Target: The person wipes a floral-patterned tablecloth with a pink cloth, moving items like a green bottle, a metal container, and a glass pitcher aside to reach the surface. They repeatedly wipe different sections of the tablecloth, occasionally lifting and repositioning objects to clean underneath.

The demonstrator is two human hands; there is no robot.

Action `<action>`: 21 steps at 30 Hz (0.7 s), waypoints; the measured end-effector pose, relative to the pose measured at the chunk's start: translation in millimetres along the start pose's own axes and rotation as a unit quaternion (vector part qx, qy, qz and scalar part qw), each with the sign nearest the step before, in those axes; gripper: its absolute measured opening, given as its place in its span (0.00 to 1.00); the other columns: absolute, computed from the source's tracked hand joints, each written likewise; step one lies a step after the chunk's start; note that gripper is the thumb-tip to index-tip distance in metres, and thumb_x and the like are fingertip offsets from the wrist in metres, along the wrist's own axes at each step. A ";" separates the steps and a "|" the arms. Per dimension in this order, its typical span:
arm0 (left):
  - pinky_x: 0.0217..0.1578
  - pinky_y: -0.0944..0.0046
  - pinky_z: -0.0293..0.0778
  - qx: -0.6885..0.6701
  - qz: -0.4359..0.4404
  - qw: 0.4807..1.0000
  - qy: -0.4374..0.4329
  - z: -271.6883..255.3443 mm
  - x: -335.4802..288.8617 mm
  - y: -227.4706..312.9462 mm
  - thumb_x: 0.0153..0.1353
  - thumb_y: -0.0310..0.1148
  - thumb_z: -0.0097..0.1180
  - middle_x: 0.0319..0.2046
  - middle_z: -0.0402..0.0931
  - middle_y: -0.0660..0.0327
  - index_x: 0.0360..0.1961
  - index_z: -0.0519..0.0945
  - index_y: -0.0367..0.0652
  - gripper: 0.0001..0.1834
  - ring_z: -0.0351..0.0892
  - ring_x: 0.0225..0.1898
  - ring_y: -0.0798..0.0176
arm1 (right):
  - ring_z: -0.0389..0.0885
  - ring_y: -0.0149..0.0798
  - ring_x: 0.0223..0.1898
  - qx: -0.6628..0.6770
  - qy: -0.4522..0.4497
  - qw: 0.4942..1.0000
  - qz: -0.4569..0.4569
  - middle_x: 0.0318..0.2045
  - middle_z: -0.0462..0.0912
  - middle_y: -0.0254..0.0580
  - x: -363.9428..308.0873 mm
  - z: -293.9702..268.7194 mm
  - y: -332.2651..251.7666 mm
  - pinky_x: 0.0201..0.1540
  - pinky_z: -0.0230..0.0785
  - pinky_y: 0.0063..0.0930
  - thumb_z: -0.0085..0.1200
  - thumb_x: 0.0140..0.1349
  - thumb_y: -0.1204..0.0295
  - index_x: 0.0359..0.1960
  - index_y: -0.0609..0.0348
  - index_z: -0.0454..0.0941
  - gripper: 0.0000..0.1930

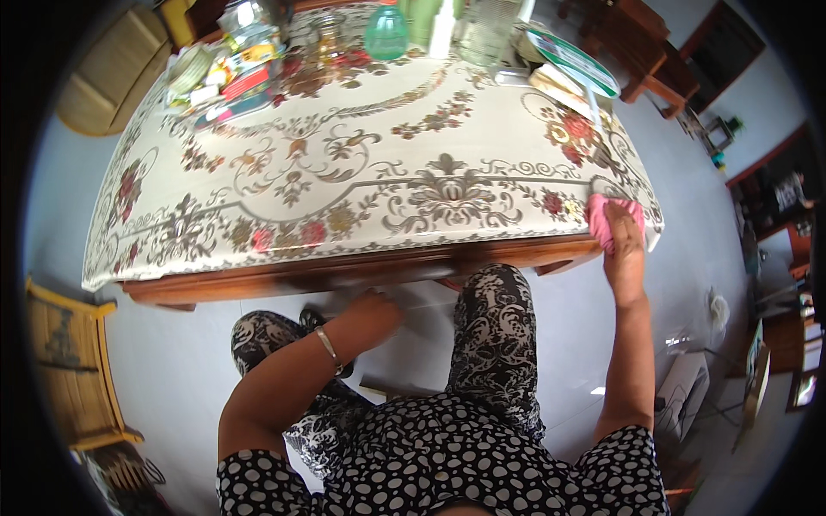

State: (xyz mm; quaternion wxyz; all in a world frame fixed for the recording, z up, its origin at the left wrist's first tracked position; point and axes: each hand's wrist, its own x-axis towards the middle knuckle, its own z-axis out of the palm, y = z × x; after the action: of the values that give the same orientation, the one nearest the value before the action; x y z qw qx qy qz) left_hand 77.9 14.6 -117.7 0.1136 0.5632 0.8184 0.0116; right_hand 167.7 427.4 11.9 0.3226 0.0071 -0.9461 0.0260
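Note:
A pink cloth (pixel 602 225) is bunched under my right hand (pixel 626 230) at the table's near right corner. The fingers of that hand press and grip it against the patterned tablecloth (pixel 344 193). Cream in colour, the tablecloth carries grey scrolls and red flowers and hangs a little over the front edge. My left hand (pixel 376 316), with a bracelet at the wrist, is held above my lap, just short of the wooden table edge (pixel 344 268). Its fingers look curled in, slightly blurred, and no object shows in them.
At the table's far left lies a heap of small packets (pixel 237 82) beside a glass jar (pixel 329 34). A green bottle (pixel 386 34), a white bottle (pixel 442 33) and a clear jug (pixel 487 33) stand at the back. A green-and-white fan (pixel 575 64) lies far right. Wooden chair (pixel 73 370) at left.

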 end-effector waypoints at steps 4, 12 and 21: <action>0.44 0.55 0.71 -0.017 0.010 0.997 0.071 -8.5 -7.1 6.0 0.51 0.32 0.54 0.28 0.80 0.60 0.26 0.82 0.47 0.05 0.80 0.35 0.56 | 0.73 0.49 0.56 0.054 -0.047 0.997 -0.042 0.53 0.76 0.47 21.5 16.2 -86.8 0.61 0.62 0.39 0.52 0.45 0.88 0.54 0.60 0.75 0.29; 0.42 0.54 0.72 -0.056 -0.002 0.993 0.105 -5.0 -12.2 8.6 0.51 0.31 0.53 0.27 0.80 0.59 0.25 0.82 0.46 0.06 0.81 0.36 0.55 | 0.70 0.52 0.57 0.209 -0.101 0.952 -0.201 0.56 0.73 0.47 73.9 56.5 -251.0 0.61 0.61 0.42 0.55 0.39 0.85 0.54 0.61 0.73 0.32; 0.47 0.53 0.72 -0.229 -0.057 0.939 0.250 -0.6 -10.5 -2.3 0.52 0.30 0.53 0.37 0.80 0.57 0.30 0.84 0.45 0.08 0.79 0.45 0.56 | 0.70 0.44 0.58 0.305 -0.143 0.873 -0.353 0.55 0.73 0.45 130.4 109.3 -430.0 0.60 0.59 0.40 0.56 0.52 0.67 0.54 0.60 0.71 0.26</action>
State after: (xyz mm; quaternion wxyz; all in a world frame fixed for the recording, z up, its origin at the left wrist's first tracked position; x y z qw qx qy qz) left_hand 79.3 4.1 -115.6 0.0315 0.4530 0.8264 0.3331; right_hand 10.8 -7.4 24.4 0.1532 0.4422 -0.8617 0.1962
